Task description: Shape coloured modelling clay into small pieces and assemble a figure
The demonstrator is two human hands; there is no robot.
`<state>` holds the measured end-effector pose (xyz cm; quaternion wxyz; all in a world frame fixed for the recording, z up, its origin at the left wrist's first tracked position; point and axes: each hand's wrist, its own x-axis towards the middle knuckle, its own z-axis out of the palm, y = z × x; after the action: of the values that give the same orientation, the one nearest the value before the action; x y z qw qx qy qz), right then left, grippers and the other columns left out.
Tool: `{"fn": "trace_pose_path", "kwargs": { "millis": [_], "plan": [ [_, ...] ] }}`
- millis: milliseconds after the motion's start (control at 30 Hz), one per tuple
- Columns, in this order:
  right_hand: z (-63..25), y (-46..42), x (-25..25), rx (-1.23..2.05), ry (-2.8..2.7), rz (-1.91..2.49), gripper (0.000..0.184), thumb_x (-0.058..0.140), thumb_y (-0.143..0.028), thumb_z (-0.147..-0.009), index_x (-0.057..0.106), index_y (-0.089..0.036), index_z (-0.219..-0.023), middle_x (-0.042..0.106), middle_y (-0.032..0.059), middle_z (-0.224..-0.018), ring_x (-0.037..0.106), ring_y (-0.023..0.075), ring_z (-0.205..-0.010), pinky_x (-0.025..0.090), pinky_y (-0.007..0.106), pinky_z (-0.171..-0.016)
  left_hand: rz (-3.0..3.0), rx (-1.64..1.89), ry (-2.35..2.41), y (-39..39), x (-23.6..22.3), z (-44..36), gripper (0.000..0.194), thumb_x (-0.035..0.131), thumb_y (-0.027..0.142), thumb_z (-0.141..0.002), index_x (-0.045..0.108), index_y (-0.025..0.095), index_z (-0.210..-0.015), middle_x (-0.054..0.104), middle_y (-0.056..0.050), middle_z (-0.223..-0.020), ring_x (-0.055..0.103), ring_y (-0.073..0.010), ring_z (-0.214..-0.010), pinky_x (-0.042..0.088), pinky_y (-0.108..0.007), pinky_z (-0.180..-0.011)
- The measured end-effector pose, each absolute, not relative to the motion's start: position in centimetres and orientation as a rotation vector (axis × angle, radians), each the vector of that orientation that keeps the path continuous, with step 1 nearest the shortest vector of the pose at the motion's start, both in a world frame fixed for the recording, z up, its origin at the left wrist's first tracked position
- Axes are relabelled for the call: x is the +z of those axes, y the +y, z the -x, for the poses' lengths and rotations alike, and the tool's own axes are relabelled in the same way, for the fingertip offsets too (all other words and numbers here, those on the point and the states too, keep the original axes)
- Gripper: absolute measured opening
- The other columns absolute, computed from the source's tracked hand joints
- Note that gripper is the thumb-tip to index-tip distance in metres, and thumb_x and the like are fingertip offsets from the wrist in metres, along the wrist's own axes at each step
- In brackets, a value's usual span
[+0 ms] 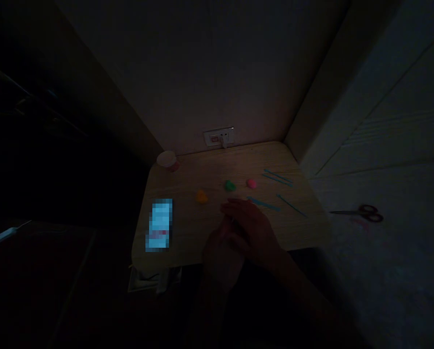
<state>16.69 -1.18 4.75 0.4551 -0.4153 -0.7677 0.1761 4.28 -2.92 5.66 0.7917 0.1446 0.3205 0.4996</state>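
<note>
In dim light my two hands meet over the front of a small wooden table. My right hand (251,232) lies across the top, its fingers close together and pointing left. Beneath it my left hand (220,252) is turned up, with its fingers mostly covered. Whatever is between the palms is hidden. Just beyond the hands sit a green lump of modelling clay (230,185), a pink lump (251,183) and an orange lump (201,197). A flat blue modelling tool (264,203) lies beside my right fingertips.
Thin blue sticks (278,178) and another stick (291,205) lie on the table (188,242) at right. A lit phone (159,225) and a pale cup (168,161) are at left. Red-handled scissors (369,213) rest on the light surface beyond. A socket (219,137) holds a plug.
</note>
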Motion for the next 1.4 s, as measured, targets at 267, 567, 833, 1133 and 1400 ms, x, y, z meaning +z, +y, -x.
{"fn": "trace_pose_path", "kwargs": {
  "millis": [267, 567, 833, 1133, 1400],
  "plan": [
    [-18.1, -0.2, 5.1, 0.419, -1.255, 1.141, 0.007, 0.067, -0.022, -0.096, 0.062, -0.025, -0.092, 0.059, -0.0001, -0.088, 0.057, 0.0169, -0.080, 0.047, 0.032, -0.072, -0.312, 1.021, 0.432, -2.5, 6.7, -5.1, 0.070, 0.065, 0.055, -0.084, 0.057, 0.024, -0.146, 0.061, -0.013, -0.150, 0.041, -0.0355, -0.154, 0.026, -0.055, -0.130],
    [-17.9, 0.4, 6.1, 0.784, -0.651, 1.011, 0.069, 0.035, -0.069, -0.106, 0.037, -0.025, -0.053, 0.033, -0.0056, -0.048, 0.034, 0.0119, -0.044, 0.026, 0.030, -0.047, -0.365, 1.122, 0.556, -2.2, 4.7, -5.9, 0.041, 0.063, 0.035, -0.086, 0.072, 0.021, -0.123, 0.062, -0.012, -0.150, 0.051, -0.0332, -0.149, 0.030, -0.050, -0.130],
    [-15.8, 1.4, 4.9, 1.123, -0.482, 0.885, 0.075, 0.058, -0.074, -0.094, 0.029, -0.025, -0.046, 0.021, -0.0087, -0.041, 0.020, 0.0085, -0.037, 0.022, 0.028, -0.040, -0.392, 1.208, 0.643, -1.4, 3.9, -5.7, 0.034, 0.069, 0.034, -0.083, 0.074, 0.019, -0.113, 0.072, -0.012, -0.131, 0.060, -0.0313, -0.137, 0.035, -0.048, -0.126],
    [-14.8, 1.2, 4.1, 1.471, -0.506, 0.798, 0.060, 0.052, -0.080, -0.092, 0.055, -0.026, -0.067, 0.038, -0.0062, -0.049, 0.033, 0.0129, -0.042, 0.034, 0.027, -0.041, -0.530, 1.362, 0.754, -0.8, 3.0, -4.4, 0.042, 0.077, 0.041, -0.082, 0.073, 0.018, -0.117, 0.073, -0.014, -0.128, 0.066, -0.0311, -0.127, 0.044, -0.046, -0.116],
    [-14.9, -0.5, 3.2, 1.568, -0.779, 0.846, 0.033, 0.073, -0.046, -0.090, 0.068, -0.026, -0.116, 0.076, 0.0073, -0.112, 0.072, 0.0241, -0.101, 0.059, 0.038, -0.087, -1.082, 1.366, 0.937, -0.6, 4.3, -3.2, 0.048, 0.087, 0.032, -0.081, 0.075, 0.026, -0.127, 0.068, -0.006, -0.139, 0.055, -0.0284, -0.138, 0.037, -0.037, -0.123]
  ]
}}
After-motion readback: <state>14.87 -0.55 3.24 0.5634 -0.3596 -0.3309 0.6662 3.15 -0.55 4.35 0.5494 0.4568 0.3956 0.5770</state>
